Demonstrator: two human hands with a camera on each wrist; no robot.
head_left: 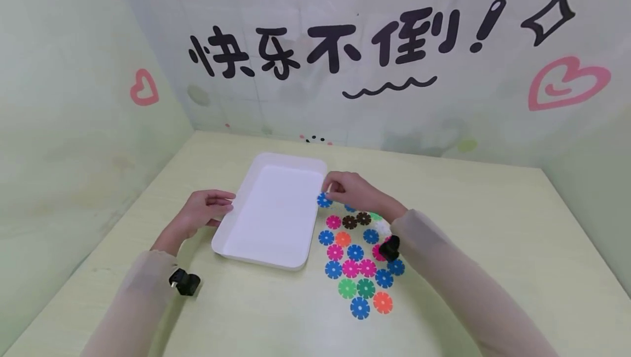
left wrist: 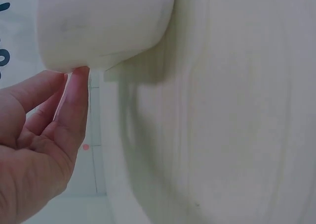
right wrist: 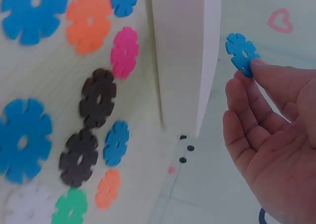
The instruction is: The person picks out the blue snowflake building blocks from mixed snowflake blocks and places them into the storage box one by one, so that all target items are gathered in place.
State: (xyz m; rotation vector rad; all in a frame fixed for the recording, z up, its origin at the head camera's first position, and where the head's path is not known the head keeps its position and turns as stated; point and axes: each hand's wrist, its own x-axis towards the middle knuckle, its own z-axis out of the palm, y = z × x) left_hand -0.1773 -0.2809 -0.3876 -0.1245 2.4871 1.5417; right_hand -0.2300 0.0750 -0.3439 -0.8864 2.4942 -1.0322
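Right hand (head_left: 352, 188): fingers pinch thin blue notched disc (right wrist: 238, 48) by edge, beside white tray (head_left: 271, 209); light hold probably suffices. Left hand (head_left: 203, 213): straight fingers touch tray's left rim, likely steadying it. Loose discs (head_left: 350, 252) lie flat on worktop (head_left: 498, 214).

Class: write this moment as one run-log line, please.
left hand: touches left edge of white tray | right hand: pinches blue notched disc near tray's right edge | tabletop: multicoloured notched discs

Head view bright; wrist views dimmer, hazy
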